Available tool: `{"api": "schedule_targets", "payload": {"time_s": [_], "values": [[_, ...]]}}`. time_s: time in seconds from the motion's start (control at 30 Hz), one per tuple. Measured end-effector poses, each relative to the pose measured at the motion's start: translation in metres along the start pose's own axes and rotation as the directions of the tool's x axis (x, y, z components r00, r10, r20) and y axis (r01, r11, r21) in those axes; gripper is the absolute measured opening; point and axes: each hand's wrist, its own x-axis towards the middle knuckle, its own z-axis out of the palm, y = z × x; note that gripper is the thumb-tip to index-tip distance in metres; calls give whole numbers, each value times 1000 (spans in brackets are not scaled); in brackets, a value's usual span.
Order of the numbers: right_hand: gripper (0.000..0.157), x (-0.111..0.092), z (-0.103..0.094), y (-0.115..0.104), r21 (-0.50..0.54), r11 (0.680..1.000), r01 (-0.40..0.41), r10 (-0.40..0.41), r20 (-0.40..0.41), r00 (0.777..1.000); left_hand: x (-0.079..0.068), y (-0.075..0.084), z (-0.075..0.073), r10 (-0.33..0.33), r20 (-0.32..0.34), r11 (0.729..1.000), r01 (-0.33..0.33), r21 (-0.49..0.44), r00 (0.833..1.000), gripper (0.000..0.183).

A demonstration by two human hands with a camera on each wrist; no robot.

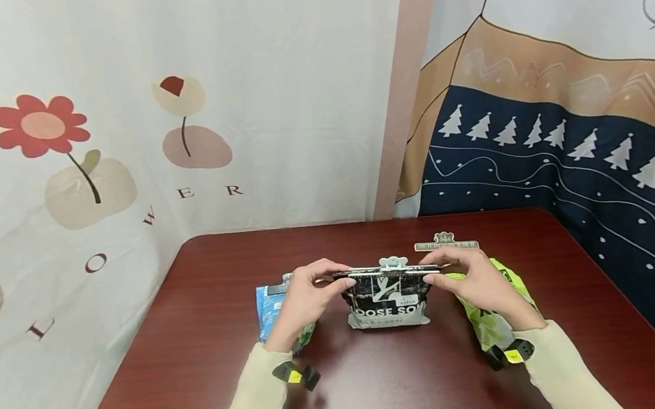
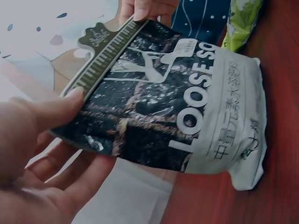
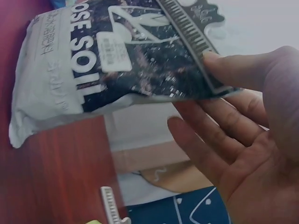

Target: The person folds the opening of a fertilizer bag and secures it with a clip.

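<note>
A black and white bag of loose soil (image 1: 387, 300) stands upright at the middle of the table, with a wide ruler-edged clip (image 1: 394, 263) along its top. My left hand (image 1: 312, 295) pinches the left end of the clipped edge, thumb on the near side. At the other end, my right hand (image 1: 473, 282) grips the same edge between thumb and fingers. In the left wrist view the clip (image 2: 105, 60) lies across the bag's top, and the left thumb presses on its end. The right wrist view shows the right thumb on the clip's (image 3: 187, 35) other end, fingers behind the bag.
A blue packet (image 1: 268, 306) with a clip on top is partly behind my left hand. To the right, a green packet (image 1: 484, 328) is partly covered by my right hand and wrist. Another ruler-edged clip (image 1: 446, 243) lies farther back on the dark red table (image 1: 223, 343).
</note>
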Motion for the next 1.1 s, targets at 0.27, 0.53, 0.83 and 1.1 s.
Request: {"api": "schedule_targets", "payload": {"time_s": [0.27,0.53,0.83,1.1], "values": [[16,1,4,8,82,997,-14,15,-17,1000,2,1,9,58,-171,994,-41,104,984,10],[15,5,5,10,49,998,-45,48,-49,998,6,5,11,60,-236,985,-19,174,970,8],[29,25,5,5,177,967,-181,168,83,982,14,11,1,-72,-196,974,111,197,978,7],[43,44,2,10,258,916,-306,252,223,942,25,16,-11,-233,-66,957,240,161,970,9]]}}
